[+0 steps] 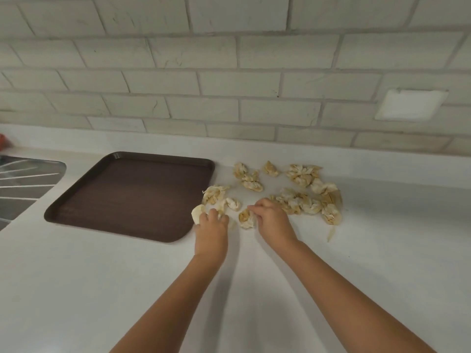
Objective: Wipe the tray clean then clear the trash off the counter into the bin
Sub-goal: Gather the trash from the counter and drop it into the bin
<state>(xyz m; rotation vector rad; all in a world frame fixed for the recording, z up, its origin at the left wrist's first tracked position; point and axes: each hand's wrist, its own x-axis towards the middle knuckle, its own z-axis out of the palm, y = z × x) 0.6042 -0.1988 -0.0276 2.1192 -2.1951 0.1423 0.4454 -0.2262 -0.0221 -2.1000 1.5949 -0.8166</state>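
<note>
A dark brown tray (132, 194) lies flat on the white counter (102, 289), left of centre, with nothing on it. To its right several crumpled, yellow-stained paper scraps (300, 189) are scattered over the counter. My left hand (211, 230) is by the tray's right front corner, its fingers curled round a pale scrap (198, 213). My right hand (271, 220) is just to the right, pinching another crumpled scrap (246, 218) at the near edge of the pile. No bin is in view.
A steel sink drainer (25, 182) sits at the far left edge. A tiled wall (229, 72) runs behind the counter, with a white plate (410, 104) set into it at the right. Something red (3, 141) shows at the left edge.
</note>
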